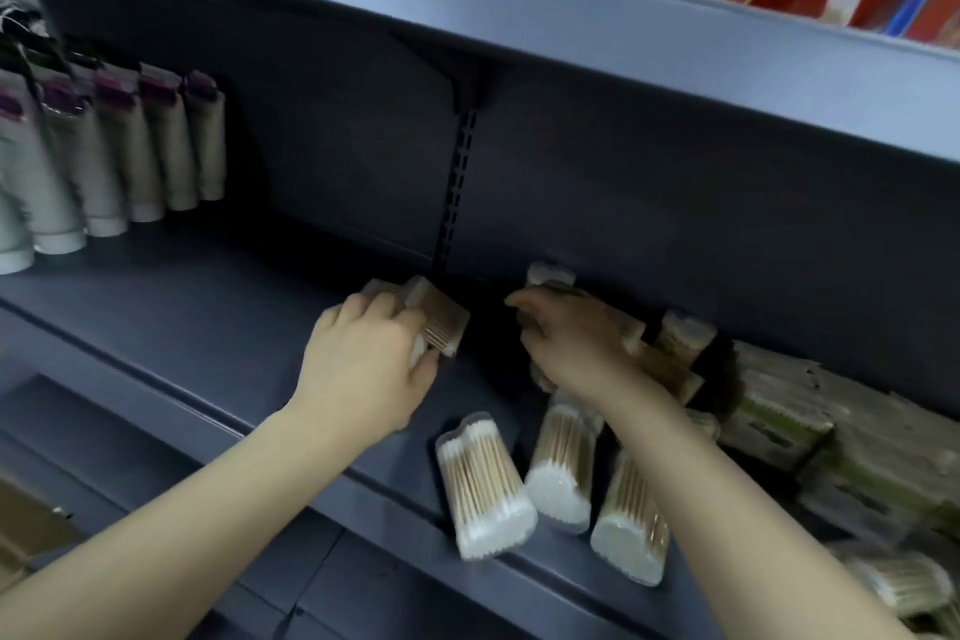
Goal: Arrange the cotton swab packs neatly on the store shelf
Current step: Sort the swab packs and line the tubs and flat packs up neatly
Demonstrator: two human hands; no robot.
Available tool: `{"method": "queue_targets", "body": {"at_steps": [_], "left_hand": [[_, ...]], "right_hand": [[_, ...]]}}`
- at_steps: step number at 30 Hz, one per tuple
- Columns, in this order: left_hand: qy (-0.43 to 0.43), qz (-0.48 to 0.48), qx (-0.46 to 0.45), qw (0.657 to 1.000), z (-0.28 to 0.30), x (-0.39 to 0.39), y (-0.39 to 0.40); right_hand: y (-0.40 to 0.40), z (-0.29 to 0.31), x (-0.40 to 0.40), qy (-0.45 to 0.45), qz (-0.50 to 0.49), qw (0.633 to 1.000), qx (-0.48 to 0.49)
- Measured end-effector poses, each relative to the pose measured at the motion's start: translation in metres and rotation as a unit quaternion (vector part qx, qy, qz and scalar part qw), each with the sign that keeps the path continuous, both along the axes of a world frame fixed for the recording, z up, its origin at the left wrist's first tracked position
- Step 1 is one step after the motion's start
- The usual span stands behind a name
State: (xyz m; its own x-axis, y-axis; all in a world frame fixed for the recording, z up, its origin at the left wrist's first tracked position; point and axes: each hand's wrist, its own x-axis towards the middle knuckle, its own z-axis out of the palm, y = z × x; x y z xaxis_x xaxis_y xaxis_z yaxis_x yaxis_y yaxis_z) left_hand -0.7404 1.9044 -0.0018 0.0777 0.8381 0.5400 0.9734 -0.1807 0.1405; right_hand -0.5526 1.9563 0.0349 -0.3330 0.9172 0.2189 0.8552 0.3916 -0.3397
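Hands (pixel 363 369) (pixel 566 338) grip swab packs (pixel 436 317).

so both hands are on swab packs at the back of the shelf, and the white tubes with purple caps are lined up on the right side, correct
Not quite: the head view shows the white tubes with purple caps lined up on the left side of the shelf, not the right. The rest holds: the left hand and right hand are each on swab packs at the back.
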Motion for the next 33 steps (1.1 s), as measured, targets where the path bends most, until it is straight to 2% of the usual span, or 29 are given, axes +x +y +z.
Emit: {"method": "queue_targets", "body": {"at_steps": [4,14,24,33], "left_hand": [[-0.006,-0.020,0.010,1.000,-0.003,-0.006,0.004],[0.012,-0.060,0.017,0.998,-0.012,-0.018,0.012],[0.011,-0.063,0.005,0.998,-0.014,-0.027,0.012],[0.014,-0.066,-0.020,0.998,-0.010,-0.028,0.013]], "right_hand": [[0.017,-0.002,-0.017,-0.022,0.000,1.000,-0.002],[0.052,-0.016,-0.046,0.028,0.037,0.998,-0.044],[0.079,-0.036,-0.084,0.066,0.057,0.980,-0.176],[0.079,-0.037,-0.075,-0.005,0.056,0.987,-0.152]]}}
